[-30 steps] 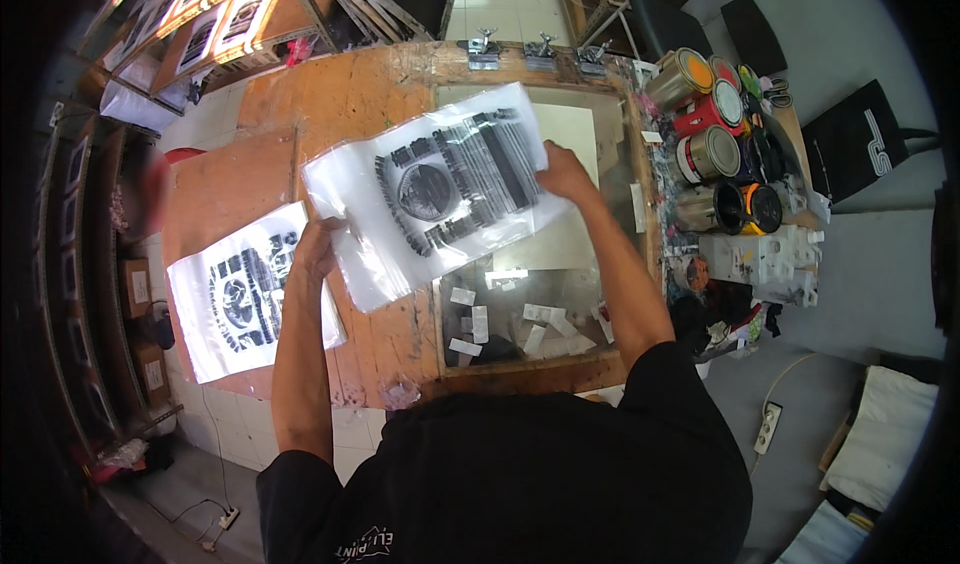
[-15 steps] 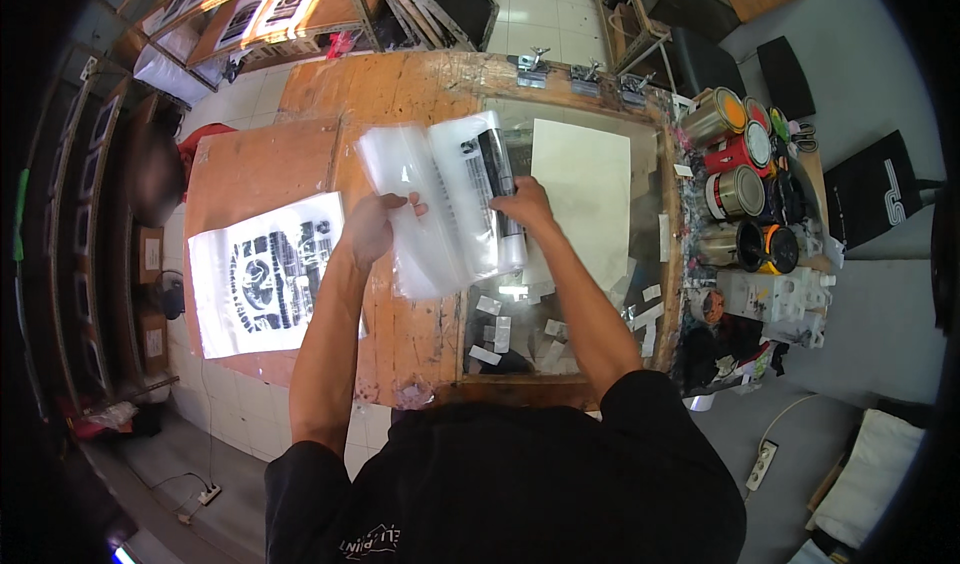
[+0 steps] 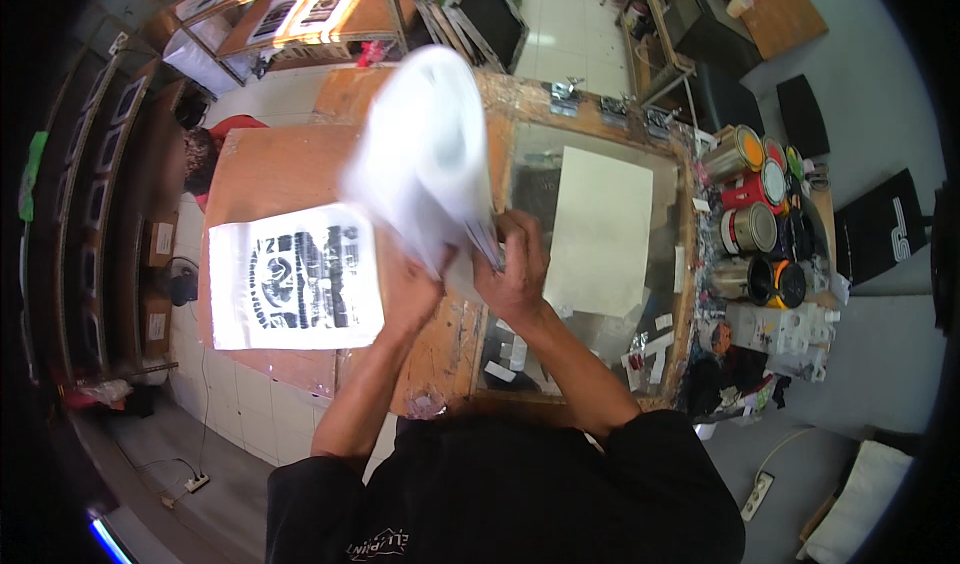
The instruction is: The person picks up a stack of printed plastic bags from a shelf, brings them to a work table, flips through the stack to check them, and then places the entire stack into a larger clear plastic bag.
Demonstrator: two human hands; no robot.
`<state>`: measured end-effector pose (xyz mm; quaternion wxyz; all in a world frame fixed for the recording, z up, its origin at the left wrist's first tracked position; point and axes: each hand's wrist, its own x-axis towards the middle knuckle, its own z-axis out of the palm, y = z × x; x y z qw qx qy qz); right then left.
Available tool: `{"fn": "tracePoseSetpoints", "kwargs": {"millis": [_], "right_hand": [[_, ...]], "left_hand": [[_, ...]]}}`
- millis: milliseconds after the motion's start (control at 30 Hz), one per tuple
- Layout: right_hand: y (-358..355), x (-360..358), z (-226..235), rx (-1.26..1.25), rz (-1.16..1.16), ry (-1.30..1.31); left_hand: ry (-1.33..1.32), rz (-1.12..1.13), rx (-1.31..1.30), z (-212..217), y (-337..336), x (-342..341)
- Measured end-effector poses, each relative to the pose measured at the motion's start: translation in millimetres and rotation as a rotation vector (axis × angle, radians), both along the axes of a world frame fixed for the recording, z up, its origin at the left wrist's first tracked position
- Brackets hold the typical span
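Between my two hands a stack of translucent plastic film sheets (image 3: 425, 164) is raised off the table and curled over, blurred by motion. My right hand (image 3: 515, 269) is closed on the lower right edge of the stack, its fingers bent. My left hand (image 3: 415, 289) holds the bottom left part; its fingertips are partly hidden by the sheets. Left of my left forearm lies a printed film sheet (image 3: 300, 282) with a black round emblem and dark blocks. On the glass panel (image 3: 535, 179) to the right rests a blank cream sheet (image 3: 600, 229).
Paint cans (image 3: 748, 229) crowd the right side. Metal hinge clamps (image 3: 565, 94) are fixed along the table's far edge. Small pieces of tape (image 3: 500, 371) stick to the near glass. A person in red (image 3: 205, 154) is beyond the table's left side. Framed screens (image 3: 485, 19) lean at the back.
Both hands have come closer together and nearer to me. The sheets, earlier spread between them, are now lifted and curled upward. The whole view has shifted slightly.
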<state>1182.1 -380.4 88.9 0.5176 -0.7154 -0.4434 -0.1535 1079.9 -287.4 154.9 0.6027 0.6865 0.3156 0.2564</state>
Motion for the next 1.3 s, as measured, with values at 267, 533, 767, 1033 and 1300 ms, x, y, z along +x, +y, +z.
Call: {"fn": "tracePoseSetpoints", "kwargs": {"millis": [267,533,767,1033,1300], "right_hand": [[-18,13,76,-0.369,0.317,0.091],[40,32,135,-0.646,0.388,-0.327],[52,36,124,-0.641,0.405,-0.381],[10,45,117,-0.069,0.331,-0.02],[-36,-10,-64,-0.152,-0.086,0.291]], "left_hand": [[-0.368,-0.141,-0.224,-107,2,-15],[-0.175,-0.046,0.055,-114,3,-8],[-0.124,-0.1,0.33,-116,6,-7],[-0.144,-0.073,0.323,-117,8,-11],[-0.007,0.071,0.22,-153,8,-15]]}}
